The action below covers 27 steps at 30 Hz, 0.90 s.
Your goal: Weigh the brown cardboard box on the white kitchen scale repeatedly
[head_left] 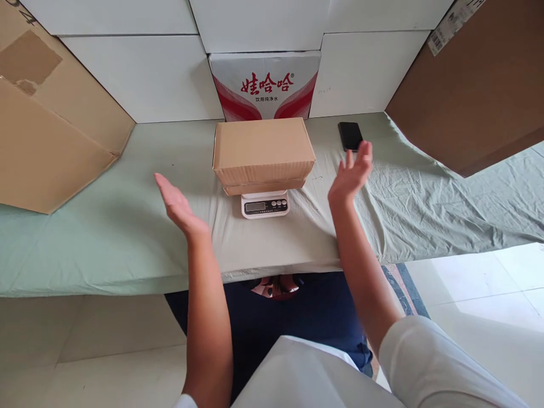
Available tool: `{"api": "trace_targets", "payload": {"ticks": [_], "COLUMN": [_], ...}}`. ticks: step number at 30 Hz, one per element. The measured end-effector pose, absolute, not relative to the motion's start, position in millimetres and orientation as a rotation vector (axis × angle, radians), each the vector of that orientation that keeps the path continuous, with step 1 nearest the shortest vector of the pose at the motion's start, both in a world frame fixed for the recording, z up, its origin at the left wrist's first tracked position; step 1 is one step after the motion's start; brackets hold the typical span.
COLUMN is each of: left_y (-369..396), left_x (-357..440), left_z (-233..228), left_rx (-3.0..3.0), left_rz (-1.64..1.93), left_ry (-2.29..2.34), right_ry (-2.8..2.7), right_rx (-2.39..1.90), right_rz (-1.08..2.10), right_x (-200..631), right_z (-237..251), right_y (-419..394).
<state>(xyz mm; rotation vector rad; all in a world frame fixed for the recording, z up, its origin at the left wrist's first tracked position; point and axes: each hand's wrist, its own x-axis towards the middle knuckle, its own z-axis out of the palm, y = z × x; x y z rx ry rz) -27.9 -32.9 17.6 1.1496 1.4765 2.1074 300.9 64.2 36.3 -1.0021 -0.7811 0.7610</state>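
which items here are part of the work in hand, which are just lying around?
In hand: cardboard box on the kitchen scale; left hand and right hand open either side, not touching.

Lying about: phone, water carton, big cardboard boxes.

At the upper middle of the frame, a white and red carton (264, 85) bears the red brand 娃哈哈 with ® and smaller dark characters 饮用纯净水 below. The label (453, 22) on the brown box at the upper right and the scale's display (255, 207) at center are too small to read.
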Motion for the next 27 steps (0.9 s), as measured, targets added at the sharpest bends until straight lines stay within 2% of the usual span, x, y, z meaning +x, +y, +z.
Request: {"api": "trace_targets", "payload": {"ticks": [3, 7, 13, 19, 27], "left_y": [-32.1, -28.2, -21.4, -17.9, -17.6], "left_x": [-36.2, -34.3, -34.6, -27.6, -25.5], "left_z": [19.8, 15.5, 0.2, -7.1, -5.4], "left_rx": [0.974, 1.026, 1.113, 1.170, 1.213], "left_rz": [2.067, 1.960, 1.862, 1.875, 1.843], "left_ry": [1.496, 1.495, 1.388, 1.245, 1.301], "right_ry": [-0.448, -0.316, -0.506, -0.693, -0.682], "right_rx": [-1.070, -1.010, -0.998, -0.980, -0.990], "right_rz": [0.811, 0.918, 1.047, 1.048, 1.061], "right_x": [330.8, 327.3, 296.4, 286.3, 284.4], "right_z": [45.1, 45.4, 23.5, 2.4, 0.3], "right_y": [73.4, 73.1, 76.6, 78.5, 79.8]}}
